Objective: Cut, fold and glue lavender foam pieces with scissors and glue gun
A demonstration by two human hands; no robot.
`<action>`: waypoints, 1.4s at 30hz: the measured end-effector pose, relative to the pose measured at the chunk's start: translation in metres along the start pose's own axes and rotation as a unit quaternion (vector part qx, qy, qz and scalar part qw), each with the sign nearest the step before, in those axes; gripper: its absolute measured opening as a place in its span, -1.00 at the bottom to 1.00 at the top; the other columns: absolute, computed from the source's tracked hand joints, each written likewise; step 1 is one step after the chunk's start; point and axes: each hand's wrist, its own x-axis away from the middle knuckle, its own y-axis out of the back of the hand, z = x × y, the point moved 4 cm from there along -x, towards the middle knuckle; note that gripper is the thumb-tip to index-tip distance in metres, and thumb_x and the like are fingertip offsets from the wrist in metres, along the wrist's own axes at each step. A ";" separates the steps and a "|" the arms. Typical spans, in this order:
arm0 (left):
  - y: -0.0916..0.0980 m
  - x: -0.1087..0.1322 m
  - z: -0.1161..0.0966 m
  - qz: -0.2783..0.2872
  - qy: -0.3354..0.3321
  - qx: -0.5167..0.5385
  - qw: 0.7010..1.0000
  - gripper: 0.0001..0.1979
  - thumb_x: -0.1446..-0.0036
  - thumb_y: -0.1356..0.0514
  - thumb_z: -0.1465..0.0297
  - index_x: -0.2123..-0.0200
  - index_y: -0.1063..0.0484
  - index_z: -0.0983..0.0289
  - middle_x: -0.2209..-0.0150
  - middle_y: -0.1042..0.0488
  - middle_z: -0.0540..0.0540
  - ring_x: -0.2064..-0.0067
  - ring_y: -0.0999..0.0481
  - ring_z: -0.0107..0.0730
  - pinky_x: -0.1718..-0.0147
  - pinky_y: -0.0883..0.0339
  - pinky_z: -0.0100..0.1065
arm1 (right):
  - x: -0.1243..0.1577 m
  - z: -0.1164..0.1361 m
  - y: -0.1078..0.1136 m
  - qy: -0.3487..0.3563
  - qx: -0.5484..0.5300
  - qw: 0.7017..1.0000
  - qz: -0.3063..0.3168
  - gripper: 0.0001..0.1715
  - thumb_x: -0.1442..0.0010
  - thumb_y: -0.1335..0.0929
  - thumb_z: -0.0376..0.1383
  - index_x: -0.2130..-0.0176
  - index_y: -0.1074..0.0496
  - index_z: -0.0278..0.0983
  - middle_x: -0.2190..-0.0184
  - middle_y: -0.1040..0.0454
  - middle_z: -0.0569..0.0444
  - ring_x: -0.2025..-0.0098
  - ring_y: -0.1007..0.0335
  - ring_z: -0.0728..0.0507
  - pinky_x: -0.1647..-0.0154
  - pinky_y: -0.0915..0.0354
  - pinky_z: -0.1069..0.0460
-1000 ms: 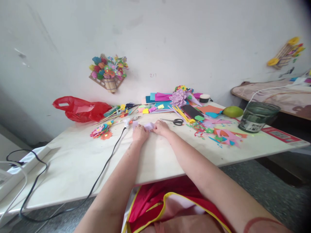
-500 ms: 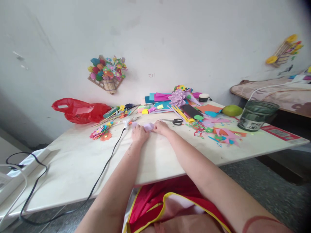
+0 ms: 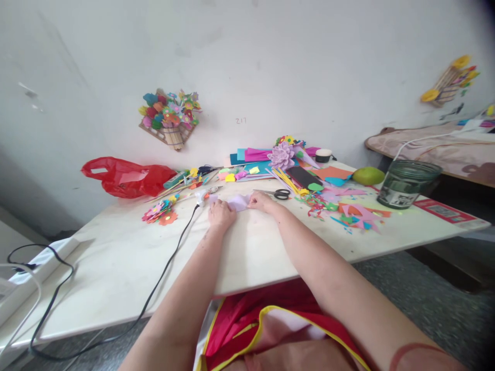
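Note:
A strip of lilac craft sheet, foam or paper, lies on the table between my hands. My left hand rests flat on its left part, fingers outstretched and pressing it down. At the right end, my right hand pinches the strip's edge between thumb and fingers. Just left of my left hand is a white glue gun with a black cord. Black-handled scissors lie beyond my right hand.
Foam flowers and a red plastic bag are on the left. Coloured scraps, a phone, a green fruit and a glass jar occupy the right. A lilac flower sits at the back.
My right hand has moved slightly right along the lilac strip, so more of it shows between my hands. My left hand stays in place.

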 end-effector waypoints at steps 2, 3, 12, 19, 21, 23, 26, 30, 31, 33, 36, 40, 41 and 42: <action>0.002 0.002 -0.002 -0.009 -0.007 -0.011 1.000 -0.66 0.02 -0.04 0.16 0.36 -0.46 0.28 0.14 -0.37 0.24 0.03 -0.26 -0.06 0.09 -0.15 -0.16 | 0.001 0.004 0.001 0.007 -0.009 1.000 -0.004 -0.79 0.02 -0.36 -0.19 0.47 -0.51 -0.30 0.36 -0.50 0.08 0.38 -0.34 0.00 0.42 -0.11 0.16; 0.004 0.003 -0.003 -0.016 -0.013 -0.017 1.000 -0.61 0.03 -0.04 0.11 0.37 -0.46 0.29 0.15 -0.37 0.25 0.03 -0.26 -0.04 0.08 -0.15 -0.14 | 0.002 0.007 0.001 0.007 -0.012 1.000 -0.006 -0.79 0.02 -0.37 -0.19 0.47 -0.51 -0.29 0.37 -0.50 0.08 0.37 -0.34 -0.01 0.42 -0.11 0.16; 0.001 0.002 -0.004 -0.034 -0.075 0.009 0.997 -0.69 0.03 -0.08 0.13 0.43 -0.43 0.25 0.22 -0.38 0.17 0.08 -0.30 -0.15 0.12 -0.19 -0.24 | 0.007 0.025 0.002 -0.003 0.001 1.000 -0.013 -0.73 0.04 -0.37 -0.12 0.50 -0.49 -0.28 0.41 -0.48 0.08 0.41 -0.32 -0.01 0.49 -0.05 0.14; -0.002 -0.001 -0.001 -0.005 -0.040 0.027 0.999 -0.70 0.05 -0.10 0.12 0.45 -0.42 0.23 0.22 -0.36 0.15 0.07 -0.30 -0.17 0.10 -0.19 -0.26 | 0.004 0.016 0.000 0.008 -0.016 1.000 -0.002 -0.79 0.03 -0.37 -0.18 0.50 -0.50 -0.28 0.41 -0.48 0.09 0.37 -0.34 -0.02 0.46 -0.08 0.14; -0.001 -0.001 -0.001 -0.003 -0.037 0.028 0.999 -0.70 0.05 -0.09 0.12 0.46 -0.42 0.23 0.22 -0.36 0.15 0.07 -0.30 -0.17 0.10 -0.19 -0.27 | 0.002 0.011 0.000 0.008 -0.022 1.000 -0.010 -0.80 0.04 -0.38 -0.19 0.48 -0.49 -0.29 0.37 -0.48 0.10 0.35 -0.34 -0.02 0.43 -0.10 0.15; -0.001 -0.001 0.000 0.000 -0.035 0.030 0.999 -0.70 0.05 -0.09 0.12 0.46 -0.41 0.23 0.23 -0.36 0.15 0.08 -0.31 -0.18 0.09 -0.19 -0.27 | 0.001 0.006 -0.001 0.011 -0.022 1.000 -0.017 -0.80 0.04 -0.38 -0.19 0.47 -0.49 -0.29 0.31 -0.48 0.10 0.34 -0.34 -0.02 0.41 -0.11 0.16; -0.001 -0.001 0.001 0.003 -0.032 0.037 0.999 -0.70 0.06 -0.10 0.11 0.47 -0.41 0.23 0.23 -0.36 0.15 0.09 -0.32 -0.19 0.09 -0.19 -0.28 | -0.001 0.000 -0.001 0.018 -0.005 1.000 -0.016 -0.78 0.04 -0.38 -0.17 0.46 -0.49 -0.29 0.29 -0.47 0.10 0.36 -0.34 -0.01 0.44 -0.11 0.16; -0.001 -0.001 0.001 0.005 -0.031 0.041 0.999 -0.71 0.06 -0.11 0.12 0.47 -0.42 0.23 0.22 -0.37 0.15 0.08 -0.31 -0.18 0.09 -0.19 -0.27 | 0.001 -0.002 0.004 0.015 0.016 1.000 -0.015 -0.78 0.03 -0.38 -0.17 0.47 -0.50 -0.29 0.30 -0.48 0.10 0.39 -0.34 0.00 0.47 -0.11 0.16; -0.001 -0.001 0.001 0.006 -0.030 0.041 0.999 -0.70 0.05 -0.11 0.12 0.47 -0.42 0.23 0.22 -0.37 0.15 0.07 -0.31 -0.18 0.09 -0.19 -0.27 | 0.002 -0.003 0.005 0.012 0.019 1.000 -0.014 -0.77 0.03 -0.38 -0.17 0.46 -0.50 -0.29 0.32 -0.49 0.10 0.39 -0.35 0.00 0.47 -0.11 0.16; -0.002 -0.001 0.002 0.005 -0.030 0.042 0.999 -0.70 0.05 -0.11 0.11 0.47 -0.42 0.23 0.22 -0.37 0.15 0.07 -0.30 -0.18 0.09 -0.19 -0.27 | 0.004 -0.004 0.008 0.007 0.023 1.000 -0.017 -0.77 0.03 -0.38 -0.16 0.44 -0.50 -0.29 0.33 -0.49 0.09 0.39 -0.35 0.00 0.47 -0.11 0.16; -0.003 -0.002 0.003 0.000 -0.032 0.045 0.998 -0.68 0.06 -0.11 0.10 0.48 -0.42 0.24 0.22 -0.37 0.15 0.08 -0.31 -0.18 0.09 -0.18 -0.28 | 0.004 -0.006 0.010 0.003 0.031 0.999 -0.020 -0.76 0.04 -0.39 -0.13 0.46 -0.49 -0.27 0.33 -0.50 0.08 0.34 -0.37 -0.02 0.42 -0.13 0.16; -0.004 -0.002 0.004 0.001 -0.030 0.051 0.998 -0.67 0.07 -0.10 0.09 0.48 -0.42 0.24 0.23 -0.37 0.15 0.10 -0.32 -0.19 0.08 -0.18 -0.28 | 0.004 -0.010 0.013 -0.020 0.042 0.999 -0.017 -0.73 0.06 -0.39 -0.09 0.44 -0.48 -0.25 0.37 -0.50 0.07 0.31 -0.38 -0.06 0.38 -0.15 0.13; -0.004 -0.002 0.004 0.001 -0.029 0.053 0.998 -0.67 0.07 -0.10 0.09 0.48 -0.42 0.24 0.23 -0.37 0.15 0.10 -0.32 -0.19 0.09 -0.19 -0.28 | 0.004 -0.011 0.013 -0.026 0.045 0.998 -0.018 -0.72 0.07 -0.39 -0.09 0.43 -0.48 -0.25 0.36 -0.50 0.06 0.31 -0.38 -0.06 0.38 -0.16 0.12; -0.004 -0.002 0.004 0.002 -0.027 0.055 0.998 -0.67 0.07 -0.11 0.09 0.48 -0.42 0.24 0.23 -0.36 0.15 0.10 -0.32 -0.19 0.09 -0.19 -0.28 | 0.005 -0.012 0.014 -0.030 0.049 0.998 -0.019 -0.72 0.07 -0.39 -0.09 0.44 -0.47 -0.25 0.35 -0.50 0.06 0.30 -0.38 -0.07 0.37 -0.16 0.11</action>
